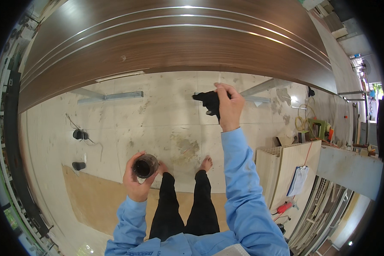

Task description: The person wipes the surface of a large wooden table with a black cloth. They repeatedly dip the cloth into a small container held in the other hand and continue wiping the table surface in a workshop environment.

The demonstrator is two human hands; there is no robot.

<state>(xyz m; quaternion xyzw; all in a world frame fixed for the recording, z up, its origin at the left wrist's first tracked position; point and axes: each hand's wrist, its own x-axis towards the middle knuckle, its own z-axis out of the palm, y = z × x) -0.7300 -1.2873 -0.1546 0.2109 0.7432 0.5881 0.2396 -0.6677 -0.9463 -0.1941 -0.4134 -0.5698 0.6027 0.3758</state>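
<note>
My left hand (136, 181) is wrapped round a clear cup (145, 166) with dark contents, held low in front of my left leg. Farther forward and to the right, my right hand (230, 106) pinches a crumpled black cloth (210, 102), which hangs to the left of the fingers. Beyond both hands stands a large brown wood-grain panel (175, 49) with several thin silvery strips running along it. The cloth is apart from the panel's lower edge.
Metal support feet (111, 97) stick out beneath the panel. Black slippers (80, 135) and a thin cable lie on the floor at the left. At the right are a wooden cabinet (292, 170) with a clipboard (298, 181), a red tool (284, 208), and a green stool (316, 127).
</note>
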